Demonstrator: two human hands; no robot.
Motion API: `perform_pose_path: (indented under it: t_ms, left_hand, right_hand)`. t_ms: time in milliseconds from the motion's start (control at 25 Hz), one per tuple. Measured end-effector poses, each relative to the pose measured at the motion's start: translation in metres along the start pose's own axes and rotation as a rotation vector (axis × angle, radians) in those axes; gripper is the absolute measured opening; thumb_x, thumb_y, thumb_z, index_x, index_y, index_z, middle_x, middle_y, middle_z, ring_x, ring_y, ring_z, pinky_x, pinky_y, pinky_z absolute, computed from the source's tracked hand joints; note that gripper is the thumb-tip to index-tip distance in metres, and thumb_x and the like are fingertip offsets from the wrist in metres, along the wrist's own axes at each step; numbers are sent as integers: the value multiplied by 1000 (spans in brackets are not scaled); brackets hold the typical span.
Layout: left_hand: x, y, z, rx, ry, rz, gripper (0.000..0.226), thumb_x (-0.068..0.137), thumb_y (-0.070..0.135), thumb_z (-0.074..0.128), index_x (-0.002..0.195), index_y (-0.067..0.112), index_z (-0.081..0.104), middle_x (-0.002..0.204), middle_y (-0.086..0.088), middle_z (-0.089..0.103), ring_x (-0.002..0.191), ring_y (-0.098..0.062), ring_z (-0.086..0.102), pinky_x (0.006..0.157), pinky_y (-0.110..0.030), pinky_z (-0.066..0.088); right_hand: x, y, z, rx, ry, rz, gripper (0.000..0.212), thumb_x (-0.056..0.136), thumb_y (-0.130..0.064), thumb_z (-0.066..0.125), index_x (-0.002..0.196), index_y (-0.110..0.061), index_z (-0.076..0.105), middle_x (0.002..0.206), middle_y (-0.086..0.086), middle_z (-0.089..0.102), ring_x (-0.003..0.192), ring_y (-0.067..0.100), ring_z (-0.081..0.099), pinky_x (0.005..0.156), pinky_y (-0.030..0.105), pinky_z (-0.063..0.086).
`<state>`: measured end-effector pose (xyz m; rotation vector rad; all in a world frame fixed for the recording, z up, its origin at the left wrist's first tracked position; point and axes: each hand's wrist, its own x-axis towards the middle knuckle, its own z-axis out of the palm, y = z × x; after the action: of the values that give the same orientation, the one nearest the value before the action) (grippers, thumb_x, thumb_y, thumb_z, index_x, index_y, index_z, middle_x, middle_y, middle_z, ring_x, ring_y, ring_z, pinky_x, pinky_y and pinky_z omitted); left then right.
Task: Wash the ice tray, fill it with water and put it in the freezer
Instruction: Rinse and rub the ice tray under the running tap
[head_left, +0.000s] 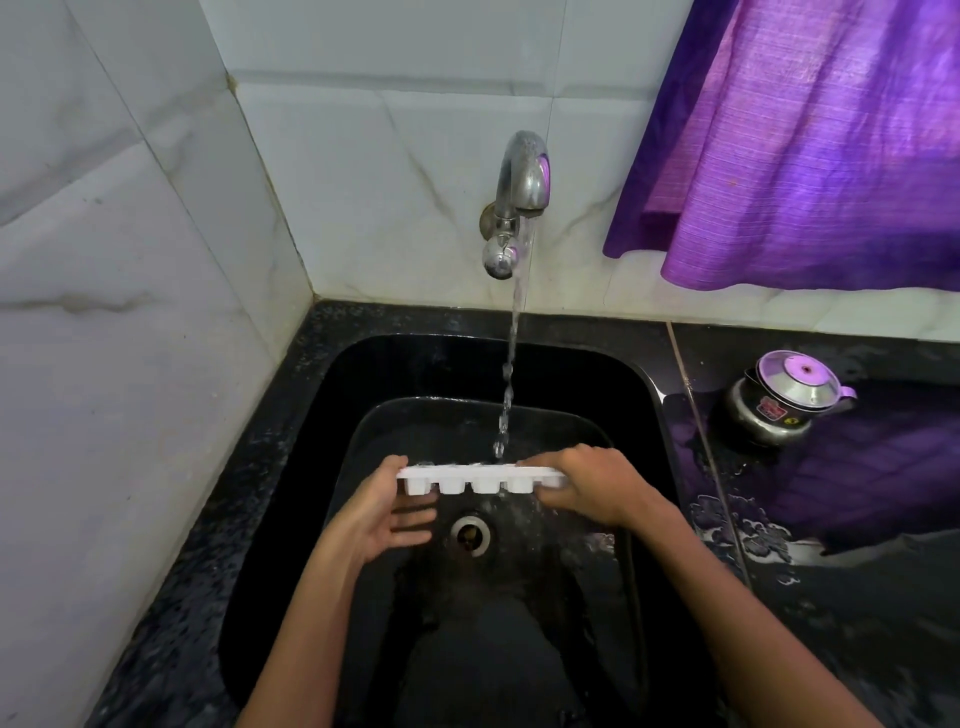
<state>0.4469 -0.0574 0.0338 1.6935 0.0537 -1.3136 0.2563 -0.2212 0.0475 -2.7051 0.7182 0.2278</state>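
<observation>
Black sink (639, 395): white ice tray (480, 474) held level under tap (519, 176) stream for rinsing, clasped endwise by right hand (587, 486), steadied by spread-fingered left hand (379, 512).

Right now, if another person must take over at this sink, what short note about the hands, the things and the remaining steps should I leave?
Left hand: fingers straight, supporting the left end of the white plastic ice tray.
Right hand: grip curled round the tray's right end.
Tray: held level over the black sink, cups up, under the running stream from the chrome wall tap.
Done: tray is getting water; I cannot tell if washing is finished.
Left: finish filling, close tap, carry the tray to the freezer, which is not in view.
</observation>
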Motion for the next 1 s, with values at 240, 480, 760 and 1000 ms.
perform_pose_path:
  t_ms: [240, 480, 760, 1000]
  left_hand:
    - [9, 11, 2, 391, 110, 66, 62, 94, 56, 31, 135, 12, 46, 129, -9, 53, 107, -25, 52, 89, -39, 44]
    - [19, 7, -14, 190, -217, 433, 52, 78, 71, 40, 104, 36, 69, 112, 7, 71, 108, -10, 64, 94, -30, 45]
    - [26, 1, -9, 89, -59, 622, 28, 94, 41, 43, 94, 29, 68, 92, 7, 75, 88, -17, 70, 66, -28, 56]
    - [30, -3, -6, 55, 97, 604, 32, 101, 27, 40, 88, 22, 69, 92, -2, 74, 89, -24, 69, 75, -39, 55]
  right_hand:
    - [17, 12, -21, 85, -81, 14, 5, 76, -36, 62, 79, -33, 61, 72, -12, 59, 74, 11, 58, 60, 27, 33]
    - [22, 25, -37, 484, -151, 22, 21, 76, -16, 68, 58, -22, 58, 62, -8, 58, 56, 7, 55, 56, 27, 43]
    - [34, 41, -57, 645, -123, -15, 8, 74, -21, 80, 72, -22, 72, 68, -11, 72, 64, 1, 67, 59, 12, 50]
    - [34, 57, -42, 823, 16, 93, 24, 72, -23, 80, 93, -14, 74, 89, 1, 75, 84, 9, 71, 76, 17, 53]
